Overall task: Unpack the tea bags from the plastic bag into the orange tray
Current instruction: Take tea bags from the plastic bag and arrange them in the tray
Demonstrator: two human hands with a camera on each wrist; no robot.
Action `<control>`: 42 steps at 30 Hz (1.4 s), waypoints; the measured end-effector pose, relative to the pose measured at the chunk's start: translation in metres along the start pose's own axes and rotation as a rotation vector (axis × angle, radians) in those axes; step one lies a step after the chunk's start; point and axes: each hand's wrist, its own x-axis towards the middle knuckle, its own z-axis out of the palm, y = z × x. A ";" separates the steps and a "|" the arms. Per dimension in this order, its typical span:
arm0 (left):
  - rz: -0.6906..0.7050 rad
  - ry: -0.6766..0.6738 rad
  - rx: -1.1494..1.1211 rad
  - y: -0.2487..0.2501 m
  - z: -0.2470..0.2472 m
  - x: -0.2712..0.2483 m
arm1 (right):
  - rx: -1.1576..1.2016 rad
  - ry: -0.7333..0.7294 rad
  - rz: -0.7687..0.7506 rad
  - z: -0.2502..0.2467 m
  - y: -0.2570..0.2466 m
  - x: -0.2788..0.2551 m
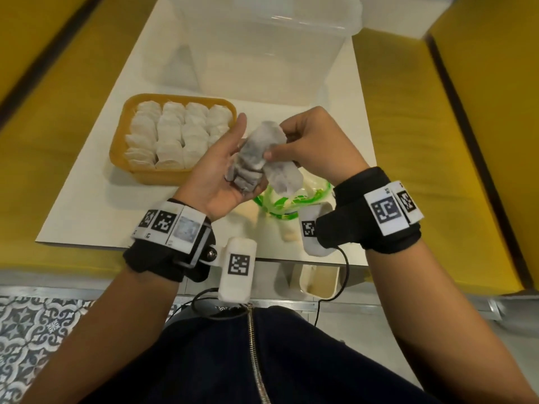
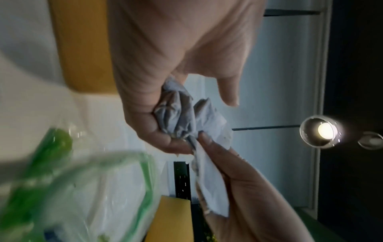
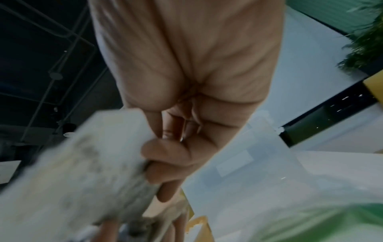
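The orange tray (image 1: 120, 132) sits left of centre on the white table and holds rows of white tea bags (image 1: 175, 132). Above the table, my left hand (image 1: 217, 173) lies palm up and cups a bunch of grey-white tea bags (image 1: 255, 153), fingers curled under them; the same tea bags (image 2: 176, 114) show crumpled in the left wrist view. My right hand (image 1: 306, 141) pinches one tea bag (image 1: 281, 177) at the edge of the bunch, thumb on top. The tea bag (image 3: 82, 172) is blurred in the right wrist view. The green-and-white plastic bag (image 1: 291, 204) lies under the hands.
A clear plastic box (image 1: 262, 45) stands at the back of the table (image 1: 96, 199). Yellow seats (image 1: 414, 135) flank the table on both sides. The table's near edge runs just under my wrists.
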 end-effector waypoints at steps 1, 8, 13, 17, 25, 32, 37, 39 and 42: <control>0.024 0.010 0.030 0.002 -0.001 -0.003 | -0.013 -0.001 -0.006 0.003 -0.004 0.002; 0.199 0.133 0.067 0.017 -0.015 -0.018 | 0.106 0.071 0.019 0.026 -0.028 0.007; 0.270 0.149 -0.015 0.026 -0.030 -0.023 | 0.330 0.020 0.049 0.040 -0.042 -0.004; 0.286 0.190 -0.065 0.032 -0.040 -0.027 | 0.160 0.149 0.064 0.046 -0.036 -0.008; 0.285 0.176 -0.096 0.034 -0.059 -0.029 | -0.131 0.171 -0.140 0.026 -0.063 -0.012; 0.274 0.146 -0.079 0.029 -0.061 -0.030 | -0.298 0.009 -0.244 0.049 -0.087 0.011; 0.276 0.055 -0.043 0.026 -0.066 -0.036 | -0.306 0.181 -0.187 0.062 -0.081 0.025; 0.285 0.045 -0.048 0.027 -0.067 -0.039 | -0.313 0.166 -0.172 0.066 -0.080 0.025; 0.280 0.034 -0.067 0.028 -0.069 -0.041 | -0.311 0.160 -0.192 0.070 -0.080 0.025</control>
